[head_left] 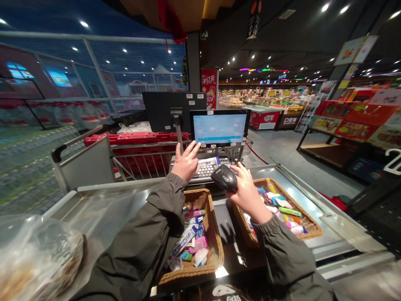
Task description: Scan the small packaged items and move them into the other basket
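My right hand (pixel 246 190) is closed around a black handheld barcode scanner (pixel 224 177), its head turned to the left. My left hand (pixel 187 161) hovers over the left part of the keyboard (pixel 208 169), fingers spread toward the screen and nothing in them. Across the keyboard lies a small white and blue packet (pixel 209 160). Behind it stands a lit monitor (pixel 219 128). Below my left wrist sits a wicker basket (pixel 216 234) of small packaged goods, among them a long blue and white box (pixel 184 240). Another wicker basket (pixel 308 215) with mixed packets is under my right forearm.
Metal counter surfaces (pixel 106 209) run on both sides. A clear plastic bag (pixel 40 255) lies at lower left. A second monitor (pixel 166 112) shows its back. Beyond are a metal cart rail (pixel 140 161), a shelf of red boxes (pixel 354 121) and bottle packs (pixel 37 167).
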### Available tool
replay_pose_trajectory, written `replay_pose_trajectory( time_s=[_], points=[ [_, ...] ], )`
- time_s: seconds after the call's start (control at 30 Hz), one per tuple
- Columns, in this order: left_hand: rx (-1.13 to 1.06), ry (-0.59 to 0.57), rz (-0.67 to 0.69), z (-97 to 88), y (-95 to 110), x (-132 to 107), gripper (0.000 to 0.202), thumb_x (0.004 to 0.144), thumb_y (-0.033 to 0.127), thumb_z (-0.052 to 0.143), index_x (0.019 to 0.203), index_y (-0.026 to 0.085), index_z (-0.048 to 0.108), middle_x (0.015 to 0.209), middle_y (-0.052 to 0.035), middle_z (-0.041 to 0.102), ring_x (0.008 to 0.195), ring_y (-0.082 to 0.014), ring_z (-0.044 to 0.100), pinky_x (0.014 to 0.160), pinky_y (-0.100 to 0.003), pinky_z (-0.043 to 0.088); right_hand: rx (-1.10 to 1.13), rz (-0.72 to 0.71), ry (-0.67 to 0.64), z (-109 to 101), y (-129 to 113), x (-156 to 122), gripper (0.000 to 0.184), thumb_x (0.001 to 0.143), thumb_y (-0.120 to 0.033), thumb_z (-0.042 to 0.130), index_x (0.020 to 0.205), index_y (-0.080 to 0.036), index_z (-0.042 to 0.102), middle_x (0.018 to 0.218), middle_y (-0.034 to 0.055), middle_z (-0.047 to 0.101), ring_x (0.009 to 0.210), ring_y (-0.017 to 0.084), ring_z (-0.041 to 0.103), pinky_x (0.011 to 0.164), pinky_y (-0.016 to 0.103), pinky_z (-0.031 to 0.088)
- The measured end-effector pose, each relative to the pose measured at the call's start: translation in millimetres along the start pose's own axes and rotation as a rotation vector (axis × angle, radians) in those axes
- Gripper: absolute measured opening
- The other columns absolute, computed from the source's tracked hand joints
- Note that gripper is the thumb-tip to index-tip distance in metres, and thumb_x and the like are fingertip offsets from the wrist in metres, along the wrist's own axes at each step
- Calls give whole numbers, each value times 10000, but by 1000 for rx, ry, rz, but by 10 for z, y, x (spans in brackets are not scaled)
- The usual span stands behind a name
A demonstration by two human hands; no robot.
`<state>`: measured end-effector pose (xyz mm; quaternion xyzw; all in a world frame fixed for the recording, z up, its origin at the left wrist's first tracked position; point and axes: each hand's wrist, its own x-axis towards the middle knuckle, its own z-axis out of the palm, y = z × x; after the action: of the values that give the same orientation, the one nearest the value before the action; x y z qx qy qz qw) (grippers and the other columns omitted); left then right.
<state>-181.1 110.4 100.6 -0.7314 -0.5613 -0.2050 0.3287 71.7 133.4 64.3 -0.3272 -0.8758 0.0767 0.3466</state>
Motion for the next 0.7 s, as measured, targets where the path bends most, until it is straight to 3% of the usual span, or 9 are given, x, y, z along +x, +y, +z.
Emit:
replay_pose_trajectory(
  time_s=[0.27, 0.7],
  points=[
    [3, 6, -3, 2, -56, -65, 179, 826, 256, 621, 666, 183, 659, 1526, -104, 410, 1448, -317, 315, 1178, -605, -143, 3, -10, -3, 52, -36, -19, 522, 674, -176, 596, 1196, -174, 616, 1383, 165, 514, 1447, 423, 248, 1119, 707, 208],
    [33, -39, 4, 52, -110, -267, 139, 798, 179, 609, 664, 177, 648, 1523, -114, 414, 1445, -308, 326, 1181, -623, -106, -3, 18, -13, 118, -67, -45, 459, 678, -159, 600, 1135, -156, 642, 1400, 177, 499, 1451, 409, 248, 1133, 691, 203]
  ],
)
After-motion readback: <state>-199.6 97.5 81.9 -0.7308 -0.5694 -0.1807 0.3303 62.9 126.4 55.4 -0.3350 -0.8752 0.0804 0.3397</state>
